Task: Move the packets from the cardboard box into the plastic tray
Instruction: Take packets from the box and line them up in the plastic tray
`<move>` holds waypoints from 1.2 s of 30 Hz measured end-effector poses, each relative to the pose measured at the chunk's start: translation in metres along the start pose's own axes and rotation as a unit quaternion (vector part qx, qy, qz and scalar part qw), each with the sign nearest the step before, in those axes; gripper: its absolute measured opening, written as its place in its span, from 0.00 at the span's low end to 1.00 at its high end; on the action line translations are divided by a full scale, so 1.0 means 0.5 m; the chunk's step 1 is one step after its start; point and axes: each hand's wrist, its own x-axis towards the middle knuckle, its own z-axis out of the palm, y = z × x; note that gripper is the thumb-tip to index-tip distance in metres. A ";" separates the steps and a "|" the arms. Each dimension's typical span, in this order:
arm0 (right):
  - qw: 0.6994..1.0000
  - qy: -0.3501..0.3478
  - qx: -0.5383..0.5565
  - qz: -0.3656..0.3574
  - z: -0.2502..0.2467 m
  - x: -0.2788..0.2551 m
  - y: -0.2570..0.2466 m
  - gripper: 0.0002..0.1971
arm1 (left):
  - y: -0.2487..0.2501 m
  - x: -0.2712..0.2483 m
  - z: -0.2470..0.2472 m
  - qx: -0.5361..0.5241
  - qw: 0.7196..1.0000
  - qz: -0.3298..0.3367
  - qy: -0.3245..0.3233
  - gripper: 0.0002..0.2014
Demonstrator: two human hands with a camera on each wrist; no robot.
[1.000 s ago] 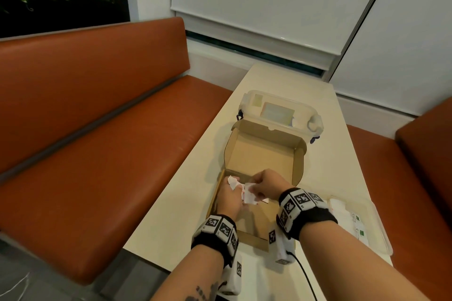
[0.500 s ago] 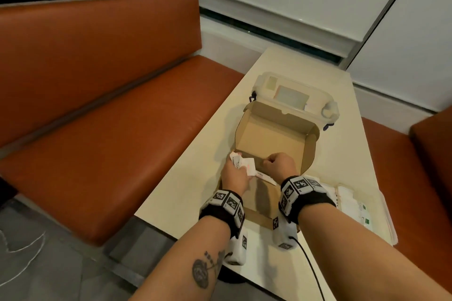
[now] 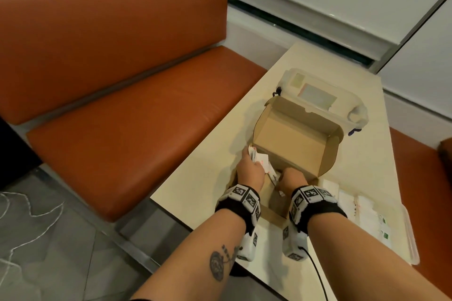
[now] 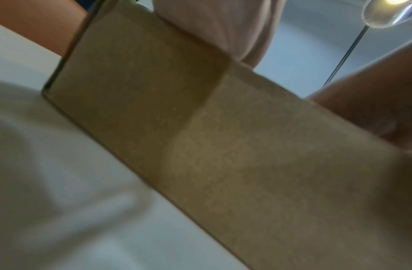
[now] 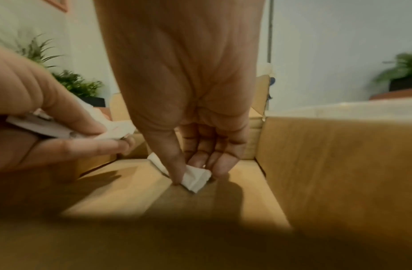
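Cardboard box (image 3: pixel 291 139): open, lid flap raised at its far side; stands near the middle of the tabletop (image 3: pixel 212 166), towards the near edge. Far half of the floor shows bare brown card.
Box contents: one white packet (image 5: pixel 195 178) lies on the box floor, near its far wall.
Right hand (image 5: pixel 189 102): reaches down into the box; thumb and fingertips (image 5: pixel 178 171) pinch the white packet against the floor.
Left hand (image 3: pixel 250 170): at the box's left wall, above the rim; thumb and fingers clamp a bunch of white packets (image 3: pixel 333 162)... correction, bunch of white packets (image 3: pixel 260 162), some with red print.
Left wrist view: blurred; shows the box's outer wall (image 4: pixel 200 137) standing on the tabletop; hand's grip not readable here.
Plastic tray (image 3: pixel 408 234): clear, shallow; at the near right corner of the tabletop, just beside the box's right wall.
Tray contents: rows of white packets (image 3: pixel 367 210) lying flat, a few with green marks; count not readable.
Lidded plastic container (image 3: pixel 318 95): translucent, closed, directly behind the box's raised flap; contents not readable.
Surroundings: orange bench (image 3: pixel 117 110) along the tabletop's left edge.
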 end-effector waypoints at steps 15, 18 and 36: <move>0.830 0.174 0.530 0.005 -0.073 -0.068 0.131 0.09 | 0.047 -0.032 0.069 -0.015 0.998 0.052 -0.013 0.22; 0.754 0.208 0.623 0.010 -0.096 -0.091 0.189 0.07 | 0.059 -0.052 0.119 -0.034 0.997 0.070 -0.023 0.19; 0.722 0.231 0.652 0.024 -0.097 -0.121 0.368 0.06 | 0.054 -0.169 0.336 -0.089 0.959 -0.016 -0.269 0.10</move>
